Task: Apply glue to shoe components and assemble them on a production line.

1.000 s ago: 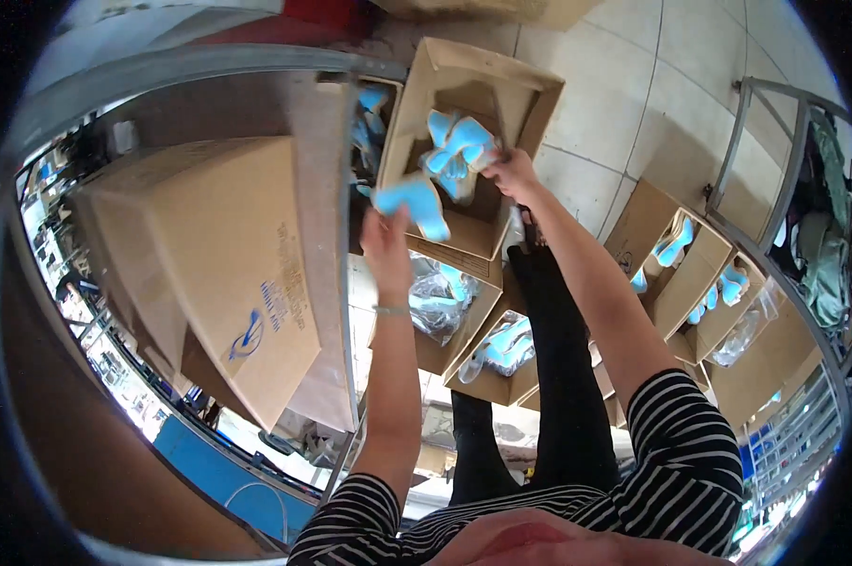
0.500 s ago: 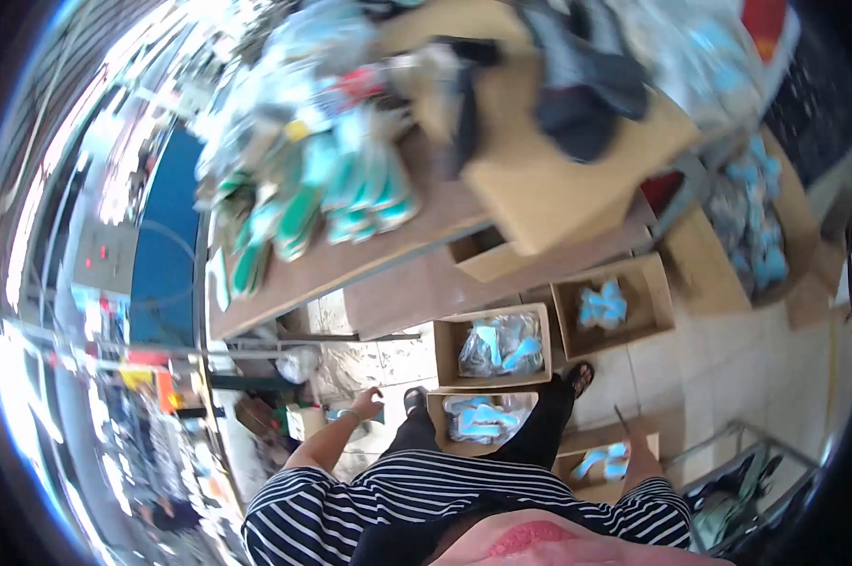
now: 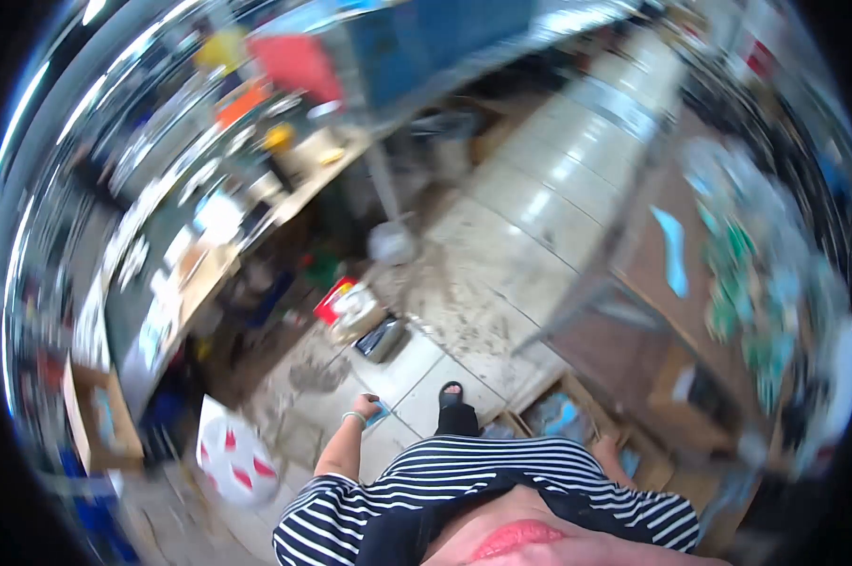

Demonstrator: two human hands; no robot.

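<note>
One pale tiled floor (image 3: 530, 222), smeared brown in patches, stretching from seven o'clock up to one. Two tabletops: a cluttered, wood-edged tabletop (image 3: 327, 179) at ten, and a brown tabletop (image 3: 648, 269) at three, bearing a blurred pile of green and pale-blue goods (image 3: 751, 292). At six, a black-and-white striped top (image 3: 501, 462), arms spread to both sides. Cardboard boxes (image 3: 591, 407) between four and five, with blue pieces and clear plastic inside; at eight, another carton (image 3: 82, 424), something light blue within. Toward half past seven, a white panel (image 3: 233, 467) with red shapes. Near nine, a red-and-white package (image 3: 341, 304). On the brown tabletop at three, a long blue strip (image 3: 671, 250), well apart from both hands. Just beside the package, toward seven, a dark box (image 3: 381, 340). Between four and five, right hand (image 3: 607, 447) at the boxes; grip blurred, cannot tell whether wide, narrow or holding anything. At seven, left hand (image 3: 365, 406) over the floor, grip narrowed on a small light-blue piece (image 3: 379, 413), jutting from the fingertips toward five.
</note>
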